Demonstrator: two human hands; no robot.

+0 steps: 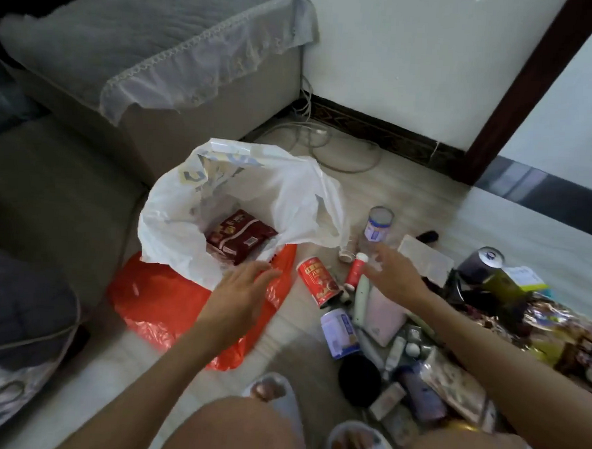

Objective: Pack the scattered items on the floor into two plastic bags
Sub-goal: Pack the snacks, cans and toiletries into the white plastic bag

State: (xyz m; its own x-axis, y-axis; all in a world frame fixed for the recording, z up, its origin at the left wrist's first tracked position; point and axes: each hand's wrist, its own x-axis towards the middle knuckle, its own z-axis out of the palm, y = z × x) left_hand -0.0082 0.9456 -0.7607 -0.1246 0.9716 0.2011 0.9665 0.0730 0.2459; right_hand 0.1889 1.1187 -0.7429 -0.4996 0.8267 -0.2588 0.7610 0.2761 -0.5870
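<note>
Hands (240,283) apparently empty, fingers spread

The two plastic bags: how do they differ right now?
The white bag stands open, mouth up; the orange bag lies flat on the floor, partly under it. The white bag already holds a dark red packet; nothing shows inside the orange bag. The left hand hovers over both bags' edges. Both are thin, crinkled plastic.
</note>
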